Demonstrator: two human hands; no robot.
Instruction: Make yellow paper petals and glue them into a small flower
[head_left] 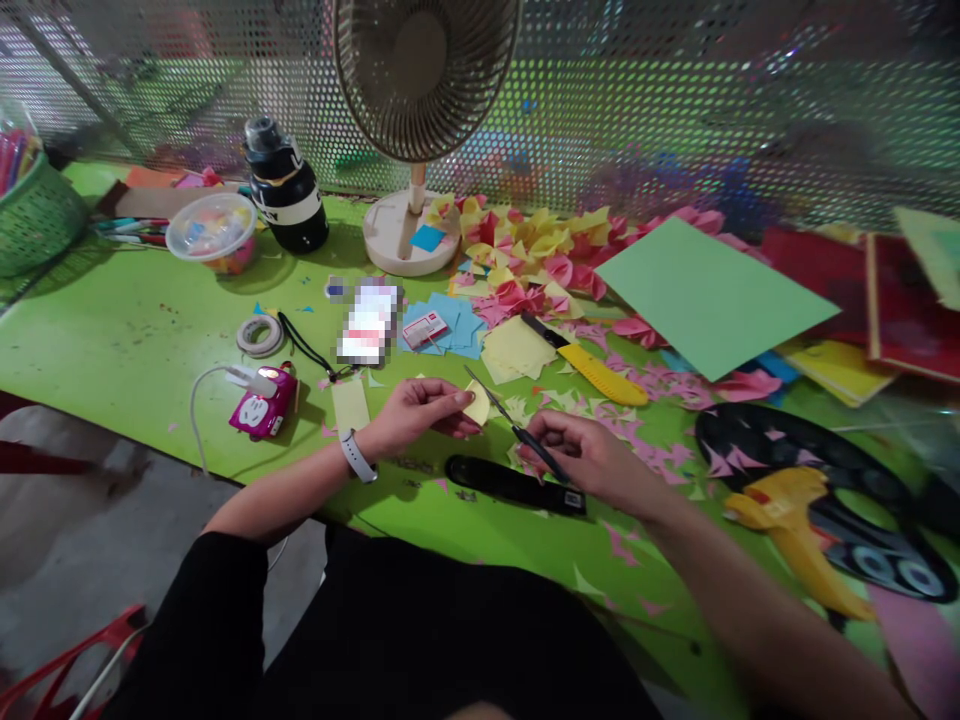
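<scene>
Between the thumb and fingers of my left hand [424,408] is a small piece of yellow paper [478,404]. My right hand [581,450] is closed around the dark handles of a pair of scissors [517,428], whose blades point up and left beside the paper's right edge. Just below both hands lies a black stapler [514,484] on the green table. Beyond them are a stack of pale yellow paper squares [517,350] and a yellow utility knife [600,374]. Pink and pale green paper scraps [652,440] surround my right hand.
A fan [411,235] stands at the back beside a heap of folded paper flowers [555,245]. On the right are a yellow glue gun [802,530] and a green sheet [716,295]. A phone [369,322], tape roll [260,337], purple power adapter [264,402] and bottle [285,190] occupy the left.
</scene>
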